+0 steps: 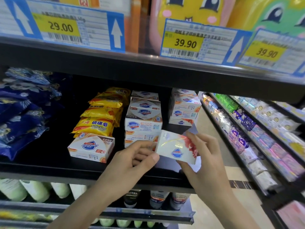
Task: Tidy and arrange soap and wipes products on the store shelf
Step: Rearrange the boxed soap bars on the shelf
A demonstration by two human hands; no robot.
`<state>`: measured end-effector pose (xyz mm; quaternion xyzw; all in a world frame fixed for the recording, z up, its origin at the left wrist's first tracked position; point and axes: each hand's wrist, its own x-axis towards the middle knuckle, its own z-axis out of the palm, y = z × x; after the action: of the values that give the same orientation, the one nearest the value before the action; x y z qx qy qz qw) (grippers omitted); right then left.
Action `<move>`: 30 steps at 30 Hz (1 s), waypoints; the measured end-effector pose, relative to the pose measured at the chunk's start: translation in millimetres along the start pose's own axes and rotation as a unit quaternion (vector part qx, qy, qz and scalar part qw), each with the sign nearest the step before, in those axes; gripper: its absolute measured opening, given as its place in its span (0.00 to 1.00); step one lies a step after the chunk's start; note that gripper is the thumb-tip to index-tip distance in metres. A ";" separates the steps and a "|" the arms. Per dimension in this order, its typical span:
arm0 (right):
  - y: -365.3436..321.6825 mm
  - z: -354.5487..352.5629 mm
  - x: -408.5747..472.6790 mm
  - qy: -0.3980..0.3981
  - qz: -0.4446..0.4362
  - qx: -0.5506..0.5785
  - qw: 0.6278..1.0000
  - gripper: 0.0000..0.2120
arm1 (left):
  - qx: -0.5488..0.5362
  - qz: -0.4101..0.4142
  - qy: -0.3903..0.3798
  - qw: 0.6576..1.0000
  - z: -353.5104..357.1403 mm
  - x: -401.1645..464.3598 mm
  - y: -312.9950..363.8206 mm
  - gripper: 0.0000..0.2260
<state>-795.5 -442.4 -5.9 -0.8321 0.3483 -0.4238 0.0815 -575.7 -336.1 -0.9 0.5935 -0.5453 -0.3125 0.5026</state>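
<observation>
— What's in the head view?

— A white soap box (177,148) held by both hands in front of the black shelf (49,167), tilted, its blue shield logo facing the camera. The left hand (130,160) pinches the box's left edge between thumb and curled fingers. The right hand (204,156) grips its right end, fingers wrapped behind and thumb under the lower edge.

— And around that box?

— Just behind it, a stack of soap boxes (143,119) of the same kind stands on the shelf. Right of the stack, a shorter stack (184,108) sits near the shelf's end. Left of the stack, yellow sulfur soap packets (100,116) are piled, and in front of them lies a single soap box (91,147), logo upside down. Far left, dark blue wipes packs (21,109) lean in a heap; the print is too blurred to read, so wipes is probably right.

— Anything else?

— Price tags (61,27) above the stack, bottles (158,199) on the shelf below.
</observation>
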 end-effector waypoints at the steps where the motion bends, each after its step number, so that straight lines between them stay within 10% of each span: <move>1: -3.5 1.4 -2.5 -0.003 -0.012 0.000 1.000 0.39 | -0.015 -0.005 0.001 1.000 0.2 0.1 0.0 0.20; 30: -23.3 8.9 -14.6 -0.008 -0.016 0.051 0.999 0.38 | -0.121 -0.047 -0.012 0.991 -6.6 8.8 14.8 0.22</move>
<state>-782.6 -417.0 -10.9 -0.8356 0.3120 -0.4361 0.1197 -572.8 -341.4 16.6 0.5493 -0.4808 -0.4073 0.5488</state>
